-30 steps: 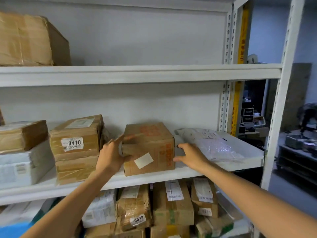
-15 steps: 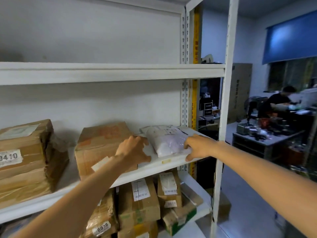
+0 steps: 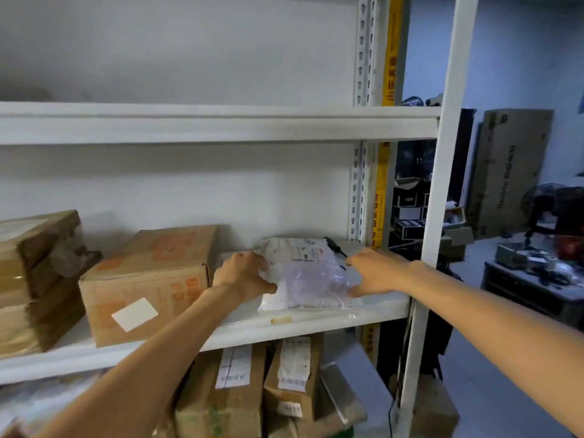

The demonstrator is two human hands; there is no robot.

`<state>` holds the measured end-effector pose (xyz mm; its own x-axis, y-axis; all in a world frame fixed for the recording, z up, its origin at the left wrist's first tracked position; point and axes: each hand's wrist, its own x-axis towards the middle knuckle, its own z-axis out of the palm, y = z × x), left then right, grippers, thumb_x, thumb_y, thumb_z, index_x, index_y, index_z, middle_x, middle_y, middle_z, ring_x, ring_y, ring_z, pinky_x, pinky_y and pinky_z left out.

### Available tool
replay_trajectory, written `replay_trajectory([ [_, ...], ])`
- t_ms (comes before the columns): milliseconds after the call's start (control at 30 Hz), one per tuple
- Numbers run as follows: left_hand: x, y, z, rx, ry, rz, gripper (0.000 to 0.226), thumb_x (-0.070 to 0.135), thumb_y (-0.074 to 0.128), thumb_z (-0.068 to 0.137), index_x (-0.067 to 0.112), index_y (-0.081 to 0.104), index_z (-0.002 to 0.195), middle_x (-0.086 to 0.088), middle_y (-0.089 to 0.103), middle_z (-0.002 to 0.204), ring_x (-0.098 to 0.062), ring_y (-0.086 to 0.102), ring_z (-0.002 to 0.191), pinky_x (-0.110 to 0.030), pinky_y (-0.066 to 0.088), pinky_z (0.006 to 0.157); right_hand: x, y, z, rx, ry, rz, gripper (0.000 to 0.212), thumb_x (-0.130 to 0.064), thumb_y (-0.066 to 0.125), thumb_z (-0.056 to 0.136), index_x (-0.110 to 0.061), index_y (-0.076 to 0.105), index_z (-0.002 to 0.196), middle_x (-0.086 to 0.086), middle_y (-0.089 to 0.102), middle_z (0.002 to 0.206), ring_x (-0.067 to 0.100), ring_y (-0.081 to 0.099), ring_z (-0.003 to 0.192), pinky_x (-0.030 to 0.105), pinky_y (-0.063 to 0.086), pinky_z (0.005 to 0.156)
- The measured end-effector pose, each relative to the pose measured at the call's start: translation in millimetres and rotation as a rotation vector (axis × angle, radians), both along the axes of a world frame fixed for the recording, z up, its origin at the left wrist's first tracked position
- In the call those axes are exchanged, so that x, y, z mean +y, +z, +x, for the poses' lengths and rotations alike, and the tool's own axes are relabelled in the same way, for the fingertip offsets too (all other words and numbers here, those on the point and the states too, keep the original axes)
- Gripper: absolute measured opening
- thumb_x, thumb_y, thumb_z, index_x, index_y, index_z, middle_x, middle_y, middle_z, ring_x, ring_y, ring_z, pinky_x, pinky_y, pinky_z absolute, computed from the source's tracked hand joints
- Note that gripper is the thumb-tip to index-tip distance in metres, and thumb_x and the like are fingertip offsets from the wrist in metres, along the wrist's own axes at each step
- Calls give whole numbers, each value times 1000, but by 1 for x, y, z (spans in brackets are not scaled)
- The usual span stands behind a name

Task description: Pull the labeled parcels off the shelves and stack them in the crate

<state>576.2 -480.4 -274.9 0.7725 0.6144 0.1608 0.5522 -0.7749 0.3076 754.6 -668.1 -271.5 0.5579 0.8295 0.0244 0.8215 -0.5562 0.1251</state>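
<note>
A soft clear plastic parcel (image 3: 308, 273) with a white printed label lies at the right end of the middle shelf (image 3: 309, 320). My left hand (image 3: 243, 275) grips its left edge, thumb on top of the bag. My right hand (image 3: 376, 271) presses against its right edge, fingers curled at the bag's corner. A brown cardboard box (image 3: 148, 282) with a blank white sticker stands just left of my left hand. The crate is out of view.
Taped cardboard boxes (image 3: 34, 279) are stacked at the shelf's far left. Labeled boxes (image 3: 252, 384) fill the shelf below. A white upright post (image 3: 439, 191) stands right of my right hand. Beyond it are a cluttered desk (image 3: 531, 270) and a tall carton (image 3: 508, 172).
My view swung right, then settled on the plastic parcel. Both hands left the brown box and moved right onto the bag, one at each side.
</note>
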Motion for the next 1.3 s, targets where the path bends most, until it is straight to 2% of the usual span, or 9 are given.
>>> replay_trajectory([
  [167, 8, -18, 32, -67, 157, -262, 35, 46, 67, 84, 14, 70, 95, -6, 66, 100, -23, 62, 87, -29, 51, 77, 5, -11, 27, 183, -12, 153, 56, -44, 63, 90, -10, 53, 132, 11, 54, 128, 27, 54, 116, 39, 49, 94],
  [300, 16, -34, 57, -224, 201, -552, 36, 42, 71, 84, 13, 55, 71, -3, 55, 67, -14, 50, 56, -20, 36, 50, 20, -28, 36, 413, -47, 285, 33, -37, 52, 98, -7, 63, 104, 11, 65, 98, 24, 62, 91, 32, 45, 71],
  [367, 19, -43, 65, -328, 174, -686, 34, 36, 80, 76, 8, 60, 76, -4, 62, 72, -17, 58, 63, -23, 47, 58, 31, -37, 37, 539, -49, 397, 39, -39, 55, 96, -2, 65, 103, 13, 67, 99, 24, 64, 91, 34, 49, 73],
  [467, 29, -52, 71, -373, 136, -838, 42, 22, 90, 62, 2, 70, 94, -10, 74, 97, -30, 68, 96, -43, 52, 95, 46, -49, 42, 695, -99, 538, 35, -44, 63, 90, -9, 61, 97, 1, 62, 90, 12, 58, 78, 23, 46, 61],
  [633, 32, -47, 70, -346, 203, -1022, 59, 9, 91, 48, -1, 67, 101, -14, 71, 106, -32, 66, 102, -48, 51, 97, 61, -63, 49, 1105, -130, 780, 34, -17, 82, 74, -23, 59, 98, -1, 68, 110, 15, 64, 100, 28, 55, 82],
  [867, -2, -49, 46, -737, 128, -862, 48, -10, 82, 63, 10, 57, 99, -8, 64, 103, -31, 62, 98, -50, 53, 88, 52, -62, 35, 1038, -107, 1038, 108, -3, 91, 50, -24, 39, 142, -3, 58, 131, 23, 54, 122, 49, 52, 96],
  [1000, -6, -47, 21, -820, 19, -807, 53, -14, 83, 56, 10, 57, 96, -4, 63, 94, -22, 64, 85, -40, 54, 78, 38, -55, 7, 950, -65, 1101, 92, 10, 84, 56, -19, 48, 134, -4, 61, 123, 18, 53, 118, 40, 50, 97],
  [1167, -7, -58, -6, -800, -66, -827, 58, -14, 86, 50, 11, 60, 96, -6, 68, 98, -25, 68, 87, -49, 57, 81, 15, -57, -40, 889, -70, 1115, 80, 12, 83, 58, -23, 54, 124, -14, 62, 107, 1, 53, 98, 8, 41, 68],
  [1300, -9, -76, -27, -763, -175, -789, 54, -5, 88, 54, 15, 61, 96, -2, 70, 97, -24, 69, 90, -49, 59, 76, -4, -67, -78, 880, -131, 1201, 74, 20, 80, 56, -24, 57, 112, -18, 63, 97, -8, 54, 87, 5, 45, 59],
])
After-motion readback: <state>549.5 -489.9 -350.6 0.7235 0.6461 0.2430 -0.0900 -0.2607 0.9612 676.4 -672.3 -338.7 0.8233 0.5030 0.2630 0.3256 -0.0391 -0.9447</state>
